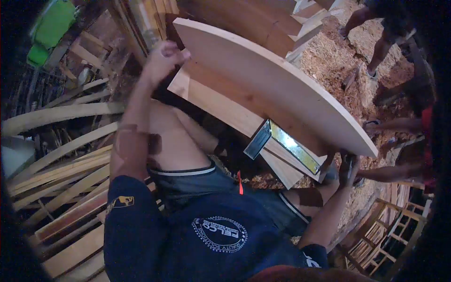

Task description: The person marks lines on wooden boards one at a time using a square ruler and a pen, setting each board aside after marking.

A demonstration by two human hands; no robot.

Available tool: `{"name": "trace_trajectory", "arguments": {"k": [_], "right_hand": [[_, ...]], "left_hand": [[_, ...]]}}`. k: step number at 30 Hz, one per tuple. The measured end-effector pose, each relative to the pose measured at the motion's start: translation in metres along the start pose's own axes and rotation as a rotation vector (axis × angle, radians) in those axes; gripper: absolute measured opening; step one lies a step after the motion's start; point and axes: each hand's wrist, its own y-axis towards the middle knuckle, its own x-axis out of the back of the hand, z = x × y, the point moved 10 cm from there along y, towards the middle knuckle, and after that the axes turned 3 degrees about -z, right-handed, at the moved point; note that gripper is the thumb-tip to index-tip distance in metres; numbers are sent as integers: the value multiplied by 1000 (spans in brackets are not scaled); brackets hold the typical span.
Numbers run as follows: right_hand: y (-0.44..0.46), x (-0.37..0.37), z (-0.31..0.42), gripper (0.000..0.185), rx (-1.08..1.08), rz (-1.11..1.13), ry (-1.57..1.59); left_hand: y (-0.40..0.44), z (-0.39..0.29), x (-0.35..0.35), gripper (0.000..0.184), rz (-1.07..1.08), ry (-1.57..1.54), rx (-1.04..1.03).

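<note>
A wide wooden board with a curved edge point(277, 77) stands on its side across my lap, meeting a flat wooden board point(216, 105) along its length. My left hand point(164, 58), slightly blurred, is at the left end of the curved board with its fingers curled around the corner. At the opposite end, my right hand point(347, 168) is in shadow, its fingers closed at the lower corner of the curved board. A try square point(295, 149) with a shiny blade and dark stock rests on the flat board, nearer my right hand.
Stacked wooden strips and curved pieces point(66, 113) lie at the left. A green object point(54, 26) is at the upper left. Sawdust point(329, 51) covers ground at the upper right, where other people's legs point(380, 51) show. Slatted wooden frames point(385, 235) lie at the lower right.
</note>
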Motion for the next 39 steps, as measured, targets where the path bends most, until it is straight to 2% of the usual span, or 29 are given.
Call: {"name": "trace_trajectory", "arguments": {"k": [1,4,5,7,9,11,13,16,19,22,25,28,29,30,32,34,35,37,38,39], "right_hand": [[5,9,-9,29,-64,-14,81],[12,22,-20,31,-81,30,-67],[12,23,-17,30,-48,19,-134],[4,14,-6,28,-8,11,-248],[6,22,-12,29,-20,43,-322],[7,23,-14,34,-15,65,-379],[6,12,-6,35,33,57,-440],[10,17,-15,37,-134,-56,-97],[5,10,-15,36,-143,-53,-76],[4,-1,-4,38,-134,-41,-103],[26,62,-34,34,124,76,-674],[19,31,-11,27,10,7,-450],[11,7,5,26,0,25,-528],[2,-20,22,24,-9,43,-607],[4,-21,21,27,-35,12,-572],[13,33,-11,37,-78,-88,-345],[19,38,-9,38,3,3,-566],[20,27,2,33,67,33,-657],[19,19,9,30,81,35,-676],[17,12,16,27,90,33,-694]], "left_hand": [[5,-14,12,62,-55,-107,-73],[21,-17,-18,69,296,-158,-111],[37,1,-28,59,381,37,-111],[56,24,-39,52,414,-71,-62],[57,31,-48,47,437,-51,-75],[32,-5,-44,43,429,93,-155],[46,18,-43,43,416,13,-107],[57,36,-40,43,406,-124,-96],[62,43,-40,42,406,-256,-78],[65,46,-42,41,373,-216,-16],[65,47,-43,42,389,-250,2],[50,25,-44,45,451,-48,-115],[43,18,-43,46,471,72,-171],[56,34,-44,48,480,33,-207],[95,84,-45,52,493,-47,-281],[94,81,-42,53,446,-14,-344],[94,75,-43,53,424,3,-375],[86,70,-61,30,485,-597,99],[77,71,-70,30,501,-895,340],[86,80,-74,28,528,-905,335]]}}
